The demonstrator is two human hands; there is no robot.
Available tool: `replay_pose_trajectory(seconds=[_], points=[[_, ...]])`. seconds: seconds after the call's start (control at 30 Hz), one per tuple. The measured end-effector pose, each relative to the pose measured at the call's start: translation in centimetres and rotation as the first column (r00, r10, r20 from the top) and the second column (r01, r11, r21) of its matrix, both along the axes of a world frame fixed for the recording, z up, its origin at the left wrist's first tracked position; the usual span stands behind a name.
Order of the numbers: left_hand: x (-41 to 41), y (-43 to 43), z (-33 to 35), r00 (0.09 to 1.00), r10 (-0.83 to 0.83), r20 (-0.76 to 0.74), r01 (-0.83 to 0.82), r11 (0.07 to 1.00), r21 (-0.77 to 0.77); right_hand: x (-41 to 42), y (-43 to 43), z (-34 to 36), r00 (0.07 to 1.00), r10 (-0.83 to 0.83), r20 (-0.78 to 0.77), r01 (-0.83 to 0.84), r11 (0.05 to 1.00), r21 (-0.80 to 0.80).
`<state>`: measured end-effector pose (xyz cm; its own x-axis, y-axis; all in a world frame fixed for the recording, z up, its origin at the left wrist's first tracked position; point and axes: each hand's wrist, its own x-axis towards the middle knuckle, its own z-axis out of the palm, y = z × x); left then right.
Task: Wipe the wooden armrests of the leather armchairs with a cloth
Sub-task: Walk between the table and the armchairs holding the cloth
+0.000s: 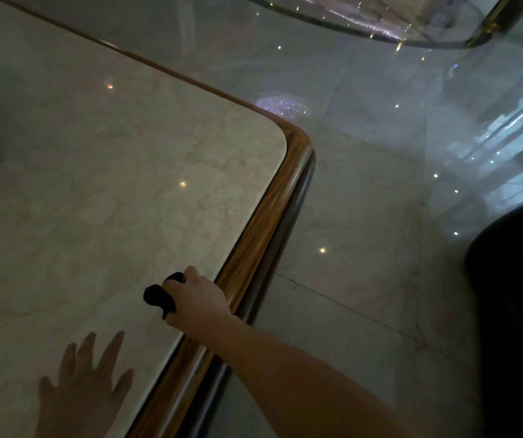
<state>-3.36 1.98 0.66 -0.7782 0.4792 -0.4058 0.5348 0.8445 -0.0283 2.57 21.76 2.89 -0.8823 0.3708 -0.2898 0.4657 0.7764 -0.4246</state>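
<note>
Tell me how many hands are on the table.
2: the left hand lies flat near the bottom edge; the right hand grips a dark cloth by the table's wooden rim.

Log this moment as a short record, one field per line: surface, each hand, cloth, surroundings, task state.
surface: marble-look tabletop with a wooden edge, rounded corner
right hand: right hand near the wooden edge, grip closed on the dark cloth
left hand: left hand open, fingers spread, over the tabletop; contact cannot be told
cloth: bunched, at the tabletop beside the rim
surroundings: glossy tiled floor; dark rounded object at right, too dim to identify
task state: no armrest visibly being wiped
</note>
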Motion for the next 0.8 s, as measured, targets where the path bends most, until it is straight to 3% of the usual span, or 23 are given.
replay_pose_trajectory(seconds=[0.43,0.8], points=[[3.1,5.7,13.3,0.931,-0.332,-0.153,0.350,0.930,0.115,10.2,4.1,13.8,0.974,-0.199,-0.111,0.205,0.978,0.042],[8.0,7.7,23.0,0.870,-0.454,-0.191,0.491,0.826,0.277,16.9,3.8,23.9,0.915,-0.380,-0.135,0.394,0.913,0.105]])
